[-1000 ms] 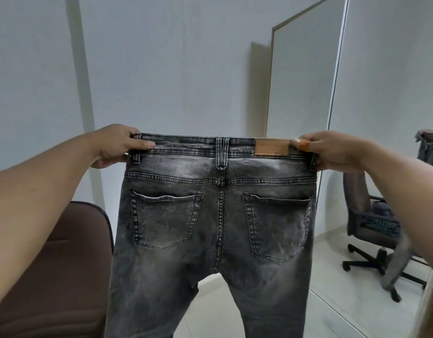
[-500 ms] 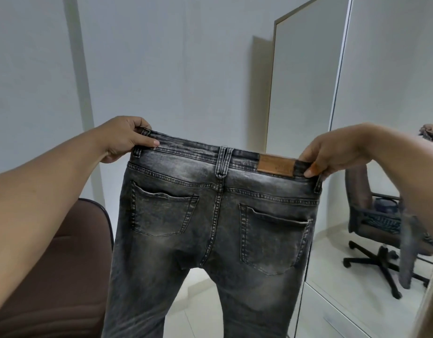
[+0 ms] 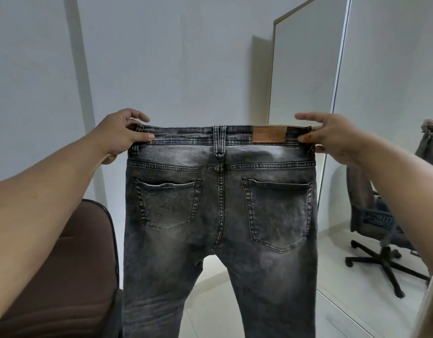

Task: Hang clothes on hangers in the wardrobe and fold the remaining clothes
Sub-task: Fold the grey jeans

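A pair of washed dark grey jeans [image 3: 220, 215] hangs in front of me, back side towards me, with two rear pockets and a brown leather patch [image 3: 269, 134] on the waistband. My left hand [image 3: 120, 135] pinches the waistband's left end between thumb and fingers. At the right end my right hand [image 3: 330, 137] pinches the waistband, its index finger stretched out above the band. The waistband is level and pulled taut. The legs drop out of view at the bottom.
A brown padded chair [image 3: 71, 276] stands low on the left. A tall mirror [image 3: 371, 142] on the right shows an office chair [image 3: 378, 235] and the jeans' reflection. A grey wall is behind; light floor below.
The waistband dipped on the right half a second ago and is now level again. My right hand has come back up and its index finger has straightened out.
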